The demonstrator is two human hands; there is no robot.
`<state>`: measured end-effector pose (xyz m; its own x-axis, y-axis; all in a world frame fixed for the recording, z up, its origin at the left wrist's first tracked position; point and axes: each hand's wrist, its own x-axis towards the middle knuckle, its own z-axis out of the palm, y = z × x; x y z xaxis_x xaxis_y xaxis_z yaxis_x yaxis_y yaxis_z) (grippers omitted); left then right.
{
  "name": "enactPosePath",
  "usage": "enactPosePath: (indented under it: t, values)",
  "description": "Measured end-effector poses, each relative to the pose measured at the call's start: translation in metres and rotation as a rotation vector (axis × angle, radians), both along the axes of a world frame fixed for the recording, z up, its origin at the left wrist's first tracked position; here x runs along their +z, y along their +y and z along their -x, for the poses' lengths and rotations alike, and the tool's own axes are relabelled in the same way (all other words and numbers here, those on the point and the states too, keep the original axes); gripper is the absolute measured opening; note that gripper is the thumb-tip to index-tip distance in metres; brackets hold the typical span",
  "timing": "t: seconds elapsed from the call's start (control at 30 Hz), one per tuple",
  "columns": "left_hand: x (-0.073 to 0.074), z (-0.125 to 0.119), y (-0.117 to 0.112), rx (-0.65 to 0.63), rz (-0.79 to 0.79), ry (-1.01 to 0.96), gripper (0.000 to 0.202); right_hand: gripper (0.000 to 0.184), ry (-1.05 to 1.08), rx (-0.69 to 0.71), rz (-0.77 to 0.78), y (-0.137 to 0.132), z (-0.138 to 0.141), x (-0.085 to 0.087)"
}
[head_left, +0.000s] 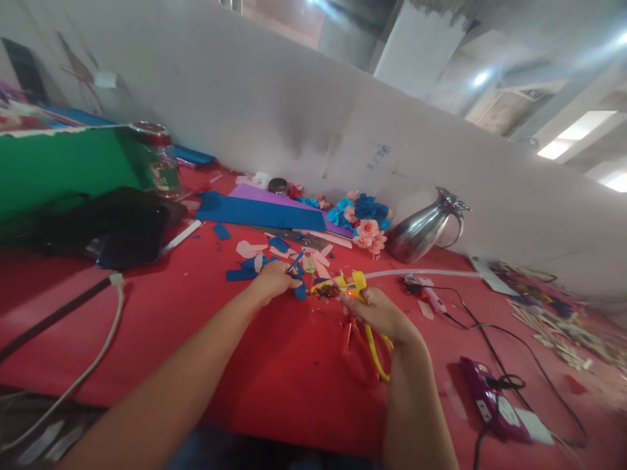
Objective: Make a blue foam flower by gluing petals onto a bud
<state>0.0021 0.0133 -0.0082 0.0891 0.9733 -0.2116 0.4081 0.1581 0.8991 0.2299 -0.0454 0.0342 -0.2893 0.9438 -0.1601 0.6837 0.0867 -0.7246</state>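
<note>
Two bare forearms (416, 405) reach across the red tabletop (294, 391). The left hand (274, 281) has its grip closed, thumb and fingers pinching some blue paper (300, 292). The right hand (379, 312) wraps its grip around a yellow glue gun (360, 281), whose grubby tip points left toward that paper; whether the two touch, I cannot tell. Just below the right hand lies a tool (376, 358) with red and yellow handles. Paper scraps (247, 250) lie beyond the left hand, and paper flowers (367, 228) sit just beside a metal jug (424, 228).
</note>
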Motion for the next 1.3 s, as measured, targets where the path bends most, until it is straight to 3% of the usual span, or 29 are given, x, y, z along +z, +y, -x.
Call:
enactPosePath:
  t: [0.23,0.37,1.3]
  values:
    - [0.000,0.001,0.000,-0.093,-0.103,0.225,0.012,0.038,-0.211,0.049,-0.163,0.000,0.016,-0.001]
    - [0.005,0.001,-0.002,-0.093,-0.098,0.274,0.015,0.038,-0.211,0.045,-0.201,0.000,0.019,-0.002]
    - [0.003,0.002,0.001,-0.089,-0.098,0.270,0.016,0.036,-0.160,0.036,-0.130,-0.004,0.022,0.002]
